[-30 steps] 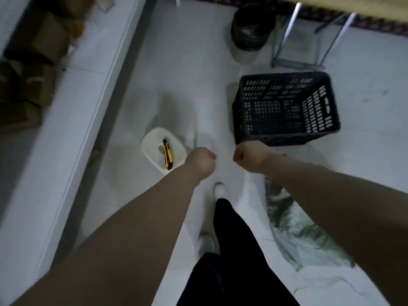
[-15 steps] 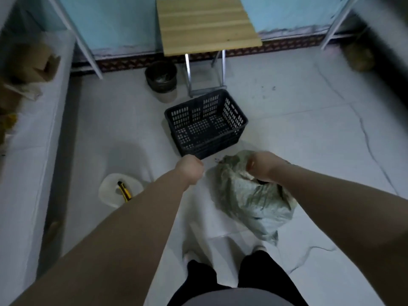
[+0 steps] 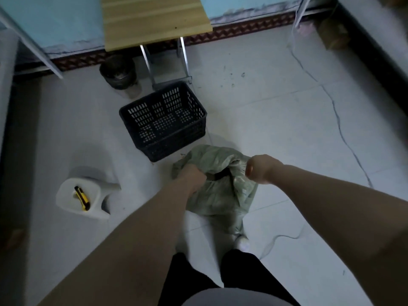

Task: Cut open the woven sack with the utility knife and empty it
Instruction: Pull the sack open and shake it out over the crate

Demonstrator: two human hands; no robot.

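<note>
My left hand [image 3: 194, 178] and right hand [image 3: 261, 168] curl tight on the woven sack [image 3: 220, 199], whose mouth seems cut open. The utility knife [image 3: 82, 198] lies on the stool [image 3: 65, 200]. Emptying remains.

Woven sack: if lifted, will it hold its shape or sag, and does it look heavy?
Probably floppy: the woven sack is crumpled and folds where the left hand and right hand grip it. Likely light, since it lies slumped, not bulging, though its contents are hidden. Unlikely to roll.
</note>
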